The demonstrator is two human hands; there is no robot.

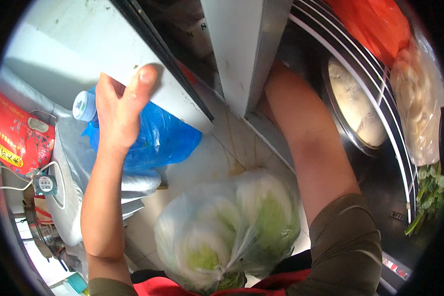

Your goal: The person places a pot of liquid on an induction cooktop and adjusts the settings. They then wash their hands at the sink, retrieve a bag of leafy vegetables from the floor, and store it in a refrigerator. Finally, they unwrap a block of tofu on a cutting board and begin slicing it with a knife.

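My left hand (120, 101) grips the edge of a white door (77, 55) with a black gasket, thumb on its face and fingers hidden. Just beside and below that hand are a bottle's pale cap (84, 106) and a blue plastic bag (166, 137). My right forearm (314, 133) reaches behind a pale upright post (240, 55) into a dark cabinet; the right hand is out of view. Between my arms, against my red-and-black clothing, sits a clear plastic bag (227, 229) of pale green leafy vegetables, apparently cabbages.
On the right, a metal bowl (338, 122) with dough sits beneath a white wire rack (386, 122). The rack bears a red bag (373, 29), a clear bag of pale food (418, 107) and green stalks (429, 192). A red printed bag (20, 133) lies left. Brown streaks mark the tiles (203, 159).
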